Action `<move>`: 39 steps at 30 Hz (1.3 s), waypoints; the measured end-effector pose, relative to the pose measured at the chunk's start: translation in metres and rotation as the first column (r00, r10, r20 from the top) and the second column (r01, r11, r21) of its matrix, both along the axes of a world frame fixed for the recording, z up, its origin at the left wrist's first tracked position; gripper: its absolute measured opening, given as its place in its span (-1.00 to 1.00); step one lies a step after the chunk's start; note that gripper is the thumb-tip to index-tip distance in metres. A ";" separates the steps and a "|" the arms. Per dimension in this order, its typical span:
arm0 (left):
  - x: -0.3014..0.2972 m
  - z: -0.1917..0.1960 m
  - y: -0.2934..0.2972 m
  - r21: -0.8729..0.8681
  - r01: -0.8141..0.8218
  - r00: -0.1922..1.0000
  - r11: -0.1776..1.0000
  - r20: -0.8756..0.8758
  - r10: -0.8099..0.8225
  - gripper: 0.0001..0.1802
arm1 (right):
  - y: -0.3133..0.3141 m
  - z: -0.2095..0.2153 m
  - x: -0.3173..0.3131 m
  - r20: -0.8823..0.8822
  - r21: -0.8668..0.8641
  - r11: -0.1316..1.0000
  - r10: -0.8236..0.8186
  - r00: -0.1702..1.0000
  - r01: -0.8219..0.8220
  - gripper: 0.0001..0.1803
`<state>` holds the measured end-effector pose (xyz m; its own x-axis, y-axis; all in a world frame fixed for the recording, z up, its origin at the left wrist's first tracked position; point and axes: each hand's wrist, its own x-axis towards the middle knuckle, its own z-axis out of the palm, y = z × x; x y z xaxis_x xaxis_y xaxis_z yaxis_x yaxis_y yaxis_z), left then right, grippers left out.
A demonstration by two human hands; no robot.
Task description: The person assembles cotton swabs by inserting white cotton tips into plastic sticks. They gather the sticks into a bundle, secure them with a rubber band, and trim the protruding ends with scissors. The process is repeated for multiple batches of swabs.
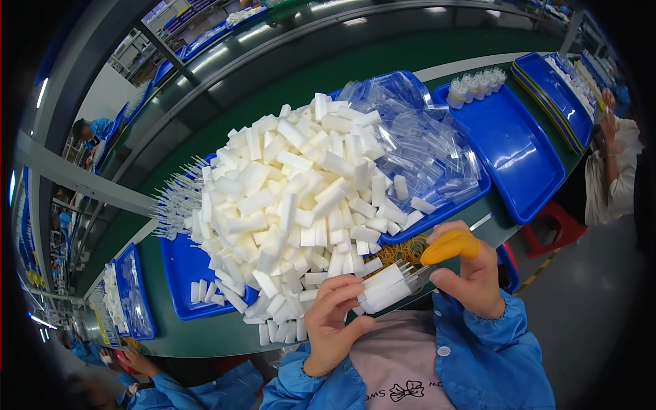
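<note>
My left hand (pixel 335 320) is closed round one end of a bundle of white foam tubes (pixel 388 290), held over the table's near edge. Thin clear rods (pixel 414 270) stick out of the bundle's right end. My right hand (pixel 473 270), with orange finger cots on it, curls at the rod tips, thumb and forefinger closed about them. Just beyond the bundle lie yellow-brown rubber bands (pixel 403 251). A large heap of white foam tubes (pixel 290 191) rises ahead of my left hand, partly over a blue tray (pixel 179 273).
Clear plastic sleeves (pixel 424 130) fill a blue tray behind the heap. Thin white rods (pixel 179 198) bristle at its left. Finished-looking bundles (pixel 476 87) stand in another blue tray (pixel 516 154) to the right. Other people sit at both sides; a red stool (pixel 555 232) is at right.
</note>
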<state>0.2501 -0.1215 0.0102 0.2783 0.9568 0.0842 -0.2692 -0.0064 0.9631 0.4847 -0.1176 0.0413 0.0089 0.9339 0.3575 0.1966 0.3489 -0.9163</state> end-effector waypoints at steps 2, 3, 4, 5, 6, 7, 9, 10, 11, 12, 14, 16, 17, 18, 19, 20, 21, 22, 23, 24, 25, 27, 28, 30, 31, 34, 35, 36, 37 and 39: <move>0.002 0.004 0.004 -0.103 0.037 0.993 0.994 0.115 -0.025 -0.48 | -0.001 -0.001 -0.001 -0.017 -0.007 1.000 -0.018 1.000 0.018 -0.72; 0.003 0.007 0.006 -0.152 0.059 0.984 0.987 0.173 -0.032 -0.49 | -0.004 0.000 -0.003 -0.050 -0.024 0.999 -0.028 0.998 0.027 -0.72; 0.003 0.011 0.007 -0.209 0.081 0.978 0.975 0.205 -0.037 -0.51 | -0.007 0.000 -0.004 -0.082 -0.041 0.999 -0.038 0.996 0.035 -0.71; 0.003 0.015 0.007 -0.264 0.100 0.971 0.959 0.235 -0.037 -0.53 | -0.009 -0.001 -0.005 -0.065 -0.021 1.000 -0.014 0.998 0.013 -0.71; 0.002 0.017 0.007 -0.317 0.121 0.963 0.940 0.266 -0.035 -0.55 | -0.010 -0.002 -0.006 -0.047 -0.002 1.000 0.010 0.999 -0.010 -0.70; 0.002 0.015 0.006 -0.245 0.115 0.964 0.963 0.260 -0.049 -0.56 | -0.013 -0.004 -0.007 -0.030 0.017 0.999 0.033 0.999 -0.033 -0.69; 0.004 0.010 0.003 -0.102 0.103 0.966 0.990 0.246 -0.075 -0.57 | -0.018 -0.006 -0.014 -0.057 0.020 1.000 0.025 0.998 -0.024 -0.70; 0.004 0.011 0.002 -0.088 0.097 0.970 0.991 0.230 -0.074 -0.57 | -0.020 -0.007 -0.016 -0.049 0.028 0.999 0.028 0.998 -0.026 -0.70; 0.004 0.012 0.000 -0.073 0.093 0.973 0.993 0.216 -0.075 -0.58 | -0.021 -0.008 -0.017 -0.038 0.036 0.999 0.028 0.999 -0.027 -0.70; 0.004 0.012 0.000 -0.057 0.089 0.976 0.994 0.203 -0.076 -0.58 | -0.023 -0.009 -0.019 -0.053 0.033 0.999 0.019 0.998 -0.017 -0.70; 0.005 0.011 0.000 -0.050 0.084 0.978 0.995 0.194 -0.073 -0.58 | -0.024 -0.009 -0.022 -0.084 0.030 1.000 -0.001 0.996 0.003 -0.70; 0.005 0.011 0.000 -0.050 0.075 0.981 0.996 0.185 -0.065 -0.58 | -0.024 -0.009 -0.023 -0.076 0.027 1.000 -0.003 0.997 0.005 -0.70; 0.006 0.010 0.000 -0.054 0.073 0.981 0.996 0.185 -0.062 -0.58 | -0.024 -0.009 -0.022 -0.068 0.027 1.000 -0.008 0.998 0.010 -0.70; 0.007 0.010 0.000 -0.058 0.071 0.981 0.996 0.184 -0.059 -0.58 | -0.023 -0.009 -0.022 -0.051 0.034 0.999 -0.012 0.999 0.014 -0.69; 0.007 0.009 0.001 -0.053 0.064 0.983 0.997 0.175 -0.053 -0.58 | -0.022 -0.009 -0.023 -0.035 0.040 0.999 -0.017 0.999 0.019 -0.69; 0.006 0.009 0.002 -0.046 0.057 0.984 0.997 0.170 -0.048 -0.58 | -0.022 -0.008 -0.023 -0.015 0.048 0.999 -0.022 1.000 0.023 -0.69; 0.005 0.009 0.002 -0.040 0.050 0.985 0.998 0.164 -0.043 -0.58 | -0.021 -0.007 -0.024 -0.007 0.051 0.998 -0.027 1.000 0.027 -0.69; 0.005 0.010 0.003 -0.039 0.042 0.984 0.998 0.173 -0.035 -0.58 | -0.021 -0.006 -0.026 0.000 0.053 0.998 -0.031 1.000 0.031 -0.69; 0.004 0.010 0.003 -0.038 0.034 0.983 0.999 0.182 -0.027 -0.59 | -0.020 -0.006 -0.026 0.007 0.056 0.998 -0.035 0.999 0.034 -0.68; 0.004 0.010 0.004 -0.037 0.025 0.982 0.999 0.190 -0.017 -0.59 | -0.017 -0.006 -0.022 -0.003 0.046 0.999 0.018 1.000 -0.018 -0.68; 0.003 0.009 0.005 -0.048 0.018 0.977 0.999 0.212 -0.007 -0.59 | -0.012 -0.005 -0.015 -0.014 0.037 0.997 0.073 0.997 -0.072 -0.68; 0.001 0.006 0.006 -0.073 0.005 0.969 0.997 0.248 0.013 -0.59 | 0.001 0.003 -0.005 -0.016 -0.064 0.998 0.025 1.000 -0.026 -0.69; 0.001 0.006 0.006 -0.087 -0.021 0.966 0.996 0.257 0.042 -0.59 | 0.012 0.006 0.003 0.077 -0.099 0.993 -0.052 0.996 0.060 -0.71; 0.002 0.008 0.006 -0.111 -0.061 0.958 0.992 0.273 0.089 -0.58 | 0.037 0.002 0.029 0.333 0.019 0.981 -0.187 0.924 0.192 -0.76; 0.002 0.008 0.005 -0.122 -0.058 0.957 0.991 0.275 0.090 -0.57 | 0.050 -0.010 0.041 0.475 0.166 0.965 -0.257 0.842 0.201 -0.79; -0.001 0.006 0.003 -0.151 -0.059 0.952 0.987 0.287 0.101 -0.56 | 0.066 -0.010 0.055 0.840 0.168 0.968 -0.238 0.487 0.184 -0.85; -0.001 0.006 0.002 -0.155 -0.063 0.952 0.986 0.288 0.106 -0.56 | 0.070 -0.011 0.056 0.874 0.170 0.970 -0.229 0.429 0.173 -0.84; -0.001 0.007 0.001 -0.158 -0.066 0.951 0.985 0.288 0.110 -0.56 | 0.073 -0.011 0.057 0.903 0.171 0.972 -0.221 0.369 0.163 -0.84; -0.001 0.007 0.001 -0.159 -0.067 0.951 0.985 0.289 0.111 -0.56 | 0.075 -0.012 0.058 0.928 0.172 0.973 -0.213 0.307 0.153 -0.84; -0.001 0.007 0.002 -0.159 -0.065 0.950 0.985 0.291 0.109 -0.56 | 0.081 -0.015 0.058 0.958 0.146 0.978 -0.178 0.225 0.152 -0.81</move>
